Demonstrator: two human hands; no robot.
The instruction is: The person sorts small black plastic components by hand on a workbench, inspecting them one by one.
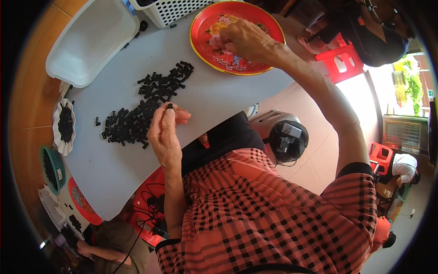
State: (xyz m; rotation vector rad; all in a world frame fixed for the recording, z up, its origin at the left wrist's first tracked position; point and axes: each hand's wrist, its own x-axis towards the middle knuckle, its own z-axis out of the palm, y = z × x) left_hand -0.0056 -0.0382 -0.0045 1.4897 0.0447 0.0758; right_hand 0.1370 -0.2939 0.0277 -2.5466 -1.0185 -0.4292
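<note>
Pale grey-blue tabletop. Small black cylindrical part pinched in left hand, near a heap of similar black parts. Right hand, fingers curled, over round red floral tray; whether gripping anything, cannot tell.

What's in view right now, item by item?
Table: one, pale grey, centre left.
Black pieces: uncountable, black, mostly heaped on the table.
Round tray: one, red, top centre.
Small bits: many, silvery, on the round tray.
Basin: one, white, upper left.
Perforated basket: one, white, top centre.
Scalloped dish: one, white, left.
Green basket: one, green, left.
Second tray: one, red, lower left.
Chairs: at least two, red, right side.
Other people: at least five, varied, right and lower left.
Checked shirt: one, red and black, bottom.
Left fingers: one hand, holding one black piece.
Right fingers: one hand, over the round tray.
</note>
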